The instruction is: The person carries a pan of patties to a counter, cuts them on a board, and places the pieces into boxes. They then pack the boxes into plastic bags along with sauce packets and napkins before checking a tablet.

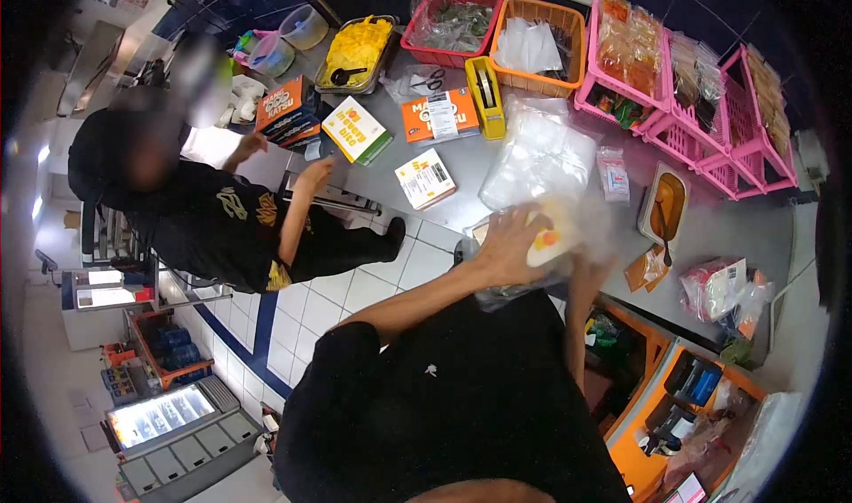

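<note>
A metal surface [612, 237] above a white-tiled floor [355, 301] carries one red basket [444, 57], one orange basket [537, 82] and one yellow tape dispenser [486, 103]. The left hand [508, 244] grips one white package [548, 247] over its near edge; the right hand [593, 270] is too blurred to read.

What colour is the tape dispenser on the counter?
Yellow; the dispenser shows best in the head view.
</note>
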